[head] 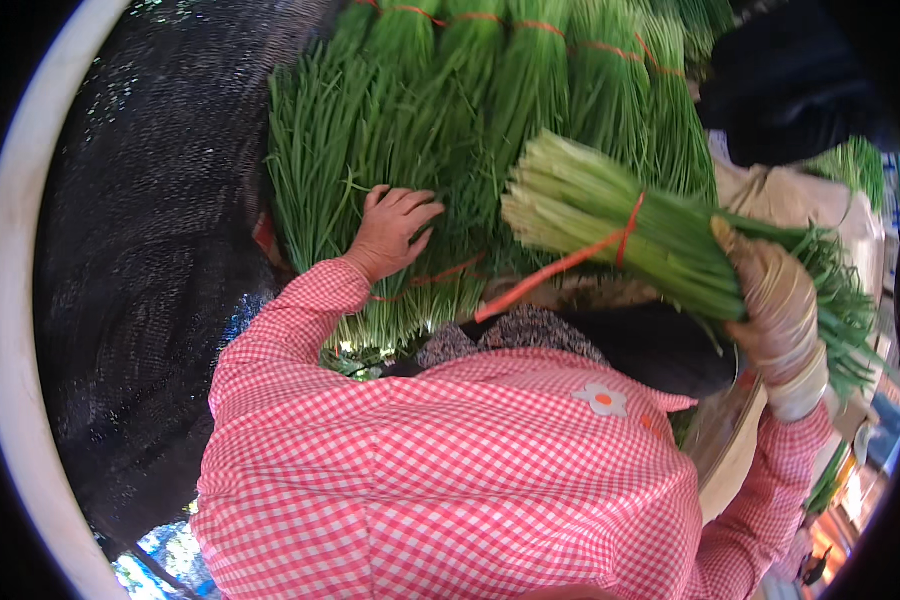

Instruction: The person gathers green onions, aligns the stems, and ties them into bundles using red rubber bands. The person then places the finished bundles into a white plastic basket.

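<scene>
My right hand (pixel 776 315), in a translucent glove, grips a bundle of garlic chives (pixel 615 217) near its leafy end. A red tie (pixel 630 229) runs around that bundle, with a loose end hanging down to the left; the pale cut ends point left. My left hand (pixel 397 229), bare, lies with its fingers spread on the pile of green chives (pixel 450 135). Just below it, a red strip (pixel 450 271) crosses more stalks with pale ends. Several tied bundles (pixel 536 67) lie side by side at the top of the pile.
Black mesh netting (pixel 165 225) hangs or lies along the left. At the upper right is dark fabric (pixel 795 82), with beige sheeting (pixel 787 191) below it and more greens (pixel 851 169) beyond. A pink checked smock (pixel 450 465) covers my body.
</scene>
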`<state>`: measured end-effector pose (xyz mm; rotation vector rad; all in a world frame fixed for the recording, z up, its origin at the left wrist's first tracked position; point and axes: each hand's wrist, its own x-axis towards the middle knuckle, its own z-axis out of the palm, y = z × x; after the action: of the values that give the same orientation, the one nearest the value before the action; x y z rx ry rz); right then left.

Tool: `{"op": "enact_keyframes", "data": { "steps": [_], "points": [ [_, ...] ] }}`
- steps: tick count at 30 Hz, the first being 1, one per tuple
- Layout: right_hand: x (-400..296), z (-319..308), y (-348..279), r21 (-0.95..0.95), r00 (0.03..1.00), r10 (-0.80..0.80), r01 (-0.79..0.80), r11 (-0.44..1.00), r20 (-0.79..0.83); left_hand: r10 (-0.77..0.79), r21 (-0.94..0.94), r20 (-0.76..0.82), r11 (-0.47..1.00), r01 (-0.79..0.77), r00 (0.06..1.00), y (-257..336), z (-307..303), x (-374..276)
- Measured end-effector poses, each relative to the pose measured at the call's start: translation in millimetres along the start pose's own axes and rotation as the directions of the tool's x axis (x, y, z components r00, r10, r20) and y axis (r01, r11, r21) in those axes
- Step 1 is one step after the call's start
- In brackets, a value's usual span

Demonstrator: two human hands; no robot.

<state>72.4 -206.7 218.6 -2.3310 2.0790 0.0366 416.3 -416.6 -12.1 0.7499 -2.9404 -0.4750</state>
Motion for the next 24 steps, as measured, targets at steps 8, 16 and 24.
{"op": "enact_keyframes", "data": {
  "steps": [8,16,24],
  "points": [
    [-4.0,-6.0,-5.0,0.254,0.983,0.172,-0.15,0.956,-0.066,-0.449,-0.814,-0.274,0.579,0.043,0.851,11.9,0.6,39.6],
    [-18.1,10.9,-0.7,0.593,0.904,0.423,-0.307,0.744,-0.062,-0.44,-0.507,-0.582,0.854,0.118,0.684,-126.2,-80.3,71.6],
    [-14.1,1.5,-10.6,0.446,0.936,0.353,-0.321,0.835,0.013,-0.582,-0.451,-0.811,0.569,0.687,-0.051,-333.8,-161.4,-72.2]
  ]
}}
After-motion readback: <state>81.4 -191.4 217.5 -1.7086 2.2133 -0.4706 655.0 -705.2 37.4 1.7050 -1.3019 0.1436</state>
